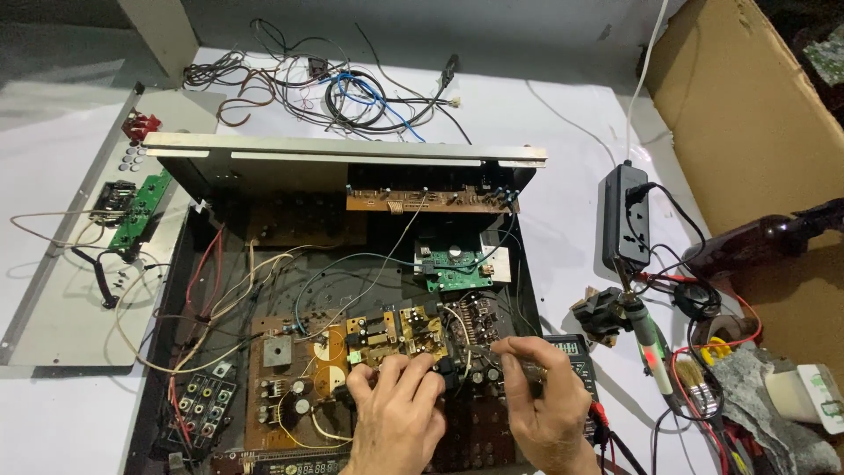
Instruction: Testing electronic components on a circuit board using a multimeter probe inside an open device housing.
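Observation:
An opened black electronics chassis (176, 290) lies on the white table, with brown circuit boards (387, 339) and loose wires inside. My left hand (396, 409) rests on the near boards, fingers curled around small parts at the centre. My right hand (545, 396) pinches a thin metal tool, its tip pointing left onto the board near the left hand's fingers. A small green board (453, 273) sits further back in the chassis. What the fingertips touch is hidden.
The chassis front panel (343, 154) stands tilted up at the back. A metal plate with a green board (132, 215) lies left. A tangle of cables (352, 92) lies beyond. Right: black power strip (626, 215), soldering iron (646, 339), brush, cardboard box (747, 114).

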